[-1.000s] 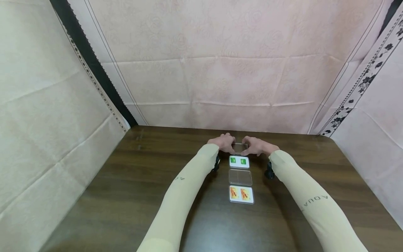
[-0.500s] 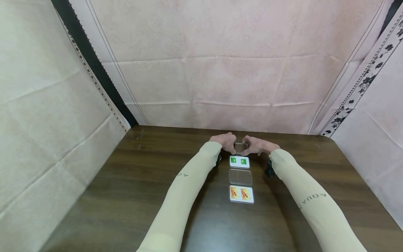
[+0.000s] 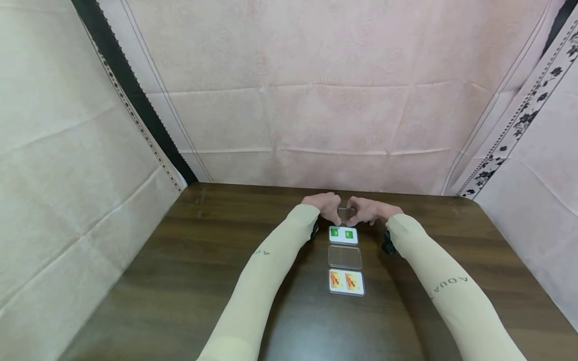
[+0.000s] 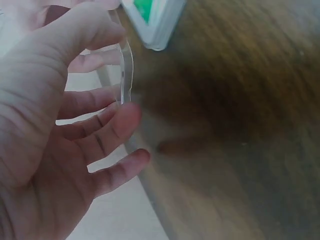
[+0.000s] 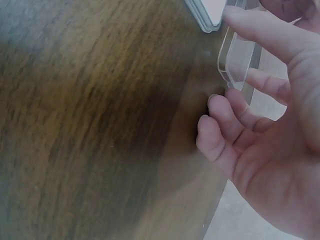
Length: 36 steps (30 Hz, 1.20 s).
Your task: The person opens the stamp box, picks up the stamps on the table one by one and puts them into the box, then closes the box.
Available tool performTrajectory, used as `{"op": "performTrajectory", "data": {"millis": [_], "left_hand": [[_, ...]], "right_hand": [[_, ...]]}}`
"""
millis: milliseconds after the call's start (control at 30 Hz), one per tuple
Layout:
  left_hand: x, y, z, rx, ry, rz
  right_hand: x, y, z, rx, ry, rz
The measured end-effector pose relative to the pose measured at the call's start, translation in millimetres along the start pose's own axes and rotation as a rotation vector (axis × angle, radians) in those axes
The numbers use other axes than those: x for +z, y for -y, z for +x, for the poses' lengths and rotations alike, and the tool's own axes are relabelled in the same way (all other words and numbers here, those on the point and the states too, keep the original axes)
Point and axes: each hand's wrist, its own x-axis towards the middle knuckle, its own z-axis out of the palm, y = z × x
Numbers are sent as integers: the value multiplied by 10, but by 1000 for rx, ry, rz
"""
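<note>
Near the table's far edge, both hands are at a clear plastic lid (image 3: 346,214). My left hand (image 3: 326,205) pinches its left side between thumb and fingers; the lid's rim (image 4: 127,72) shows there in the left wrist view. On the opposite side my right hand (image 3: 365,209) pinches the lid, its corner (image 5: 235,67) visible in the right wrist view. Just nearer lies a clear case with a white insert bearing two green pictures (image 3: 343,234). A second clear lid (image 3: 344,256) follows, then a case with two orange pictures (image 3: 346,282). Fingers partly cover the held lid.
The row lies on a dark wooden table (image 3: 180,296). Pale cloth hangs behind the table (image 3: 316,135) and along its left (image 3: 81,200) and right sides (image 3: 537,210).
My left hand has shifted slightly right, and its fingers are drawn closer in at the lid. My right hand has barely moved. The cases and the second lid stay where they were.
</note>
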Motion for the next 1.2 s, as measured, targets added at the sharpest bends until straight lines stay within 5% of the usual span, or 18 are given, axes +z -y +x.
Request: {"op": "performTrajectory", "data": {"millis": [467,1200], "left_hand": [[-164,-55,-89,4,56,24],[-248,-76,-323,53,-18,10]], "right_hand": [[-142,117,-75,-64,27,-111],[-174,246,-301,-159,-82,-261]]}}
